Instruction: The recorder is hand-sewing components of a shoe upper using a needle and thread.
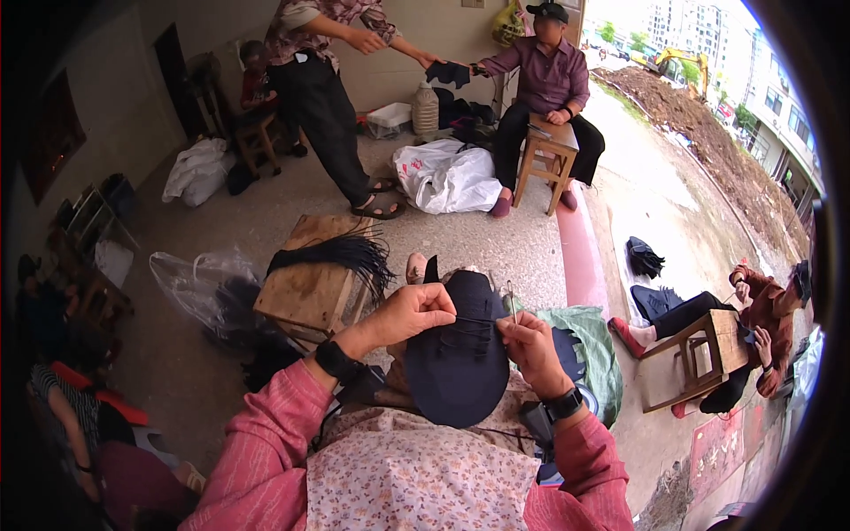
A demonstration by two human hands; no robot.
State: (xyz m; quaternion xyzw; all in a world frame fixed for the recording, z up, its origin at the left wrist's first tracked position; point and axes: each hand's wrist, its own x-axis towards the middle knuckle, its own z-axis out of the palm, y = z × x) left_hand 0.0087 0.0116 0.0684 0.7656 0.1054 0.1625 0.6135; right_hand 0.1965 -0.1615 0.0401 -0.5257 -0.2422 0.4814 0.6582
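A dark navy shoe upper (pixel 456 380) lies over my lap, with black laces (pixel 467 336) running crosswise through its middle. My left hand (pixel 409 314) is closed in a pinch on a black shoelace at the upper's left edge. On the opposite edge, my right hand (pixel 534 347) pinches the lace's other side, fingers pressed together. A slim metal tool (pixel 512 299) sticks up from the right fingers; its lower end is hidden. Under the upper is a floral apron (pixel 425 478).
A wooden stool (pixel 301 296) at front left carries a bundle of black laces (pixel 341 255). A green sack (pixel 580 341) with dark pieces sits by my right arm. Several people are around; two far ones hold a dark piece (pixel 449 73) between them. A white sack (pixel 447 177) lies beyond.
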